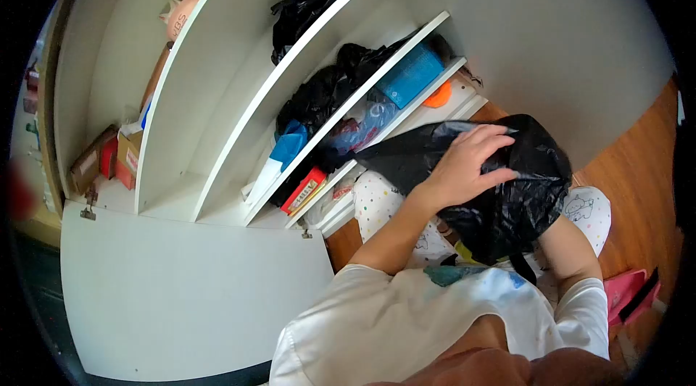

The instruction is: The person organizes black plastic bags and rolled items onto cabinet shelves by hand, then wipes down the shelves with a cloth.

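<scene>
A black plastic bag (507, 205) lies bunched over my lap, one corner stretching left toward the shelves. My left hand (475, 161) rests on top of the bag, palm down, with its fingers and thumb apart. My right forearm (569, 245) reaches up to the bag's lower right side. The bag hides my right hand, so I cannot see whether it is inside or behind. Under the bag are my white dotted trousers (380, 205).
A white shelf unit (239, 118) stands at the left and front. It holds black bags (315, 96), a blue box (412, 76), a red box (304, 190) and a pink piggy bank (180, 16). A white door panel (196, 292) extends outward. A pink item (627, 295) lies on the wooden floor (638, 197).
</scene>
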`<state>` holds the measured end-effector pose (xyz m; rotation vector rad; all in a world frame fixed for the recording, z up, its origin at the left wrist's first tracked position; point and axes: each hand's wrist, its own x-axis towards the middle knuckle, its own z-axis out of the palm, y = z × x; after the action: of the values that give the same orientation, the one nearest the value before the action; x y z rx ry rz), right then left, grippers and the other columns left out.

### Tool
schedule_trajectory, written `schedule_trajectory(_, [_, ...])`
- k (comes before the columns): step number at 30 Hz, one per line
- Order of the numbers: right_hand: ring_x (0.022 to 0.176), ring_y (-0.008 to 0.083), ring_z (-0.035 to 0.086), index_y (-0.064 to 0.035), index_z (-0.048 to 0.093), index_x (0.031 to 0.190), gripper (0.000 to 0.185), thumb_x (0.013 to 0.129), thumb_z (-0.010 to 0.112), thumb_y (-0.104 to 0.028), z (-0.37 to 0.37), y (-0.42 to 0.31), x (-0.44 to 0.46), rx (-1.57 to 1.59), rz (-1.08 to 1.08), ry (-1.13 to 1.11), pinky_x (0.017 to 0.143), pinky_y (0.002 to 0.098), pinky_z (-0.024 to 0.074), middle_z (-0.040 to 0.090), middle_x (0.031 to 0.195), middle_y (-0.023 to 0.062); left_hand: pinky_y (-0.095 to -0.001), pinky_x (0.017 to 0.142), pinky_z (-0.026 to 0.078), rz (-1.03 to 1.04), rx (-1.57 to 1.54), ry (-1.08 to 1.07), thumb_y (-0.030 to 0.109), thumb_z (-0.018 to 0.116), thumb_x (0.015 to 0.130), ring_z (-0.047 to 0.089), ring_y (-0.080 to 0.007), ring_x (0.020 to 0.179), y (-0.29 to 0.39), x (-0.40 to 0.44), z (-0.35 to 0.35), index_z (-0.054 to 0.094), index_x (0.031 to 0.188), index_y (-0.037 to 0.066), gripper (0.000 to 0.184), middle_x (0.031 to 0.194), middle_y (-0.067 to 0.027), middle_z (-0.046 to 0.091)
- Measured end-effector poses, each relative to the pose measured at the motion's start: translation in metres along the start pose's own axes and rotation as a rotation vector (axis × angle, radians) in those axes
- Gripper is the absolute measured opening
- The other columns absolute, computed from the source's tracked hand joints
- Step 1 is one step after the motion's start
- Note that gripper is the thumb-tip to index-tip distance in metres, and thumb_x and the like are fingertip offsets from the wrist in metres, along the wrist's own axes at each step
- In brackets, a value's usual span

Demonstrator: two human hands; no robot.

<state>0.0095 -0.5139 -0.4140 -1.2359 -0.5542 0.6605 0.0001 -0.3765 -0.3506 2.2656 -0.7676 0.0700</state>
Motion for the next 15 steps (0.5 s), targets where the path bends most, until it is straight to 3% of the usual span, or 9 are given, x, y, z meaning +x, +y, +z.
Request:
schedule_trajectory(4, [0.1, 0.0164, 0.054, -0.0029, 0.051, 0.118, 0.039, 0.088, 0.051, -0.028, -0.012, -0.003, -0.001, 0.155, 0.1, 0.185, 0.086, 0.0279, 0.0439, 0.056, 0.113, 0.0096, -0.038, 0.089, 0.037, -0.039, 0.114, 0.027, 0.031, 0.07, 0.069, 0.05, -0.0311, 0.105, -0.013, -0.014, -0.01, 0.053, 0.112, 0.004, 0.053, 0.112, -0.0158, 0.054])
schedule_trajectory(6, [0.099, 0.0162, 0.055, -0.0032, 0.051, 0.118, 0.039, 0.089, 0.05, -0.029, -0.016, -0.005, 0.0, 0.243, 0.149, 0.275, 0.085, 0.0277, 0.0451, 0.056, 0.113, 0.0095, -0.0359, 0.076, 0.044, -0.182, -0.009, 0.067, 0.031, 0.071, 0.069, 0.058, -0.0318, 0.084, -0.024, -0.019, -0.007, 0.058, 0.102, 0.002, 0.045, 0.091, -0.0172, 0.061])
schedule_trajectory(8, [0.098, 0.0159, 0.056, -0.0035, 0.052, 0.118, 0.038, 0.089, 0.05, -0.03, -0.024, -0.007, 0.005, 0.345, 0.18, 0.343, 0.084, 0.0274, 0.0464, 0.057, 0.112, 0.0094, -0.0352, 0.069, 0.045, -0.262, 0.078, 0.115, 0.03, 0.07, 0.071, 0.059, -0.0323, 0.076, -0.035, -0.022, -0.008, 0.06, 0.097, 0.002, 0.04, 0.082, -0.018, 0.061])
schedule_trajectory(9, [0.095, 0.0171, 0.057, -0.0031, 0.053, 0.116, 0.043, 0.088, 0.051, -0.035, -0.031, -0.007, 0.013, 0.4, 0.136, 0.376, 0.083, 0.0277, 0.0469, 0.058, 0.11, 0.0104, -0.0346, 0.063, 0.046, -0.34, 0.165, 0.156, 0.03, 0.07, 0.072, 0.06, -0.0328, 0.068, -0.043, -0.023, -0.008, 0.062, 0.092, 0.001, 0.036, 0.073, -0.0188, 0.061])
schedule_trajectory(10, [0.096, 0.0205, 0.058, -0.0013, 0.053, 0.116, 0.06, 0.085, 0.047, -0.052, -0.051, -0.001, 0.019, 0.532, 0.277, 0.224, 0.085, 0.0311, 0.0462, 0.057, 0.112, 0.0126, -0.038, 0.059, 0.045, -0.376, 0.161, 0.262, 0.034, 0.067, 0.074, 0.058, -0.0359, 0.065, -0.053, -0.024, -0.006, 0.059, 0.08, 0.0, 0.035, 0.067, -0.02, 0.058])
schedule_trajectory(11, [0.096, 0.0237, 0.058, 0.0001, 0.051, 0.118, 0.073, 0.08, 0.044, -0.062, -0.065, 0.005, 0.018, 0.708, 0.24, 0.024, 0.086, 0.0335, 0.0461, 0.055, 0.115, 0.0149, -0.0413, 0.056, 0.044, -0.411, 0.157, 0.368, 0.037, 0.064, 0.076, 0.055, -0.0391, 0.063, -0.062, -0.023, -0.005, 0.057, 0.069, 0.0, 0.039, 0.061, -0.0212, 0.055])
schedule_trajectory(13, [0.1, 0.0265, 0.056, 0.0005, 0.048, 0.121, 0.081, 0.078, 0.041, -0.068, -0.064, -0.009, 0.011, 0.707, 0.096, 0.138, 0.086, 0.0352, 0.0459, 0.05, 0.12, 0.0175, -0.0419, 0.057, 0.044, -0.401, 0.232, 0.508, 0.036, 0.062, 0.078, 0.055, -0.039, 0.064, -0.067, -0.019, -0.014, 0.059, 0.072, 0.0, 0.037, 0.064, -0.0212, 0.056])
schedule_trajectory(14, [0.097, 0.0221, 0.054, -0.0023, 0.045, 0.124, 0.076, 0.075, 0.055, -0.059, -0.068, -0.009, 0.009, 0.655, 0.097, 0.197, 0.084, 0.0318, 0.0451, 0.052, 0.117, 0.0135, -0.0421, 0.059, 0.044, -0.352, 0.2, 0.569, 0.035, 0.061, 0.079, 0.056, -0.0396, 0.067, -0.068, -0.018, -0.018, 0.06, 0.082, 0.0, 0.034, 0.068, -0.0215, 0.058])
schedule_trajectory(15, [0.097, 0.0221, 0.054, -0.0023, 0.045, 0.124, 0.076, 0.075, 0.055, -0.059, -0.069, -0.011, 0.008, 0.654, 0.094, 0.199, 0.084, 0.0318, 0.0451, 0.052, 0.117, 0.0135, -0.0412, 0.065, 0.045, -0.418, 0.257, 0.543, 0.034, 0.061, 0.079, 0.057, -0.0394, 0.074, -0.073, -0.018, -0.02, 0.059, 0.097, 0.002, 0.037, 0.078, -0.0218, 0.06])
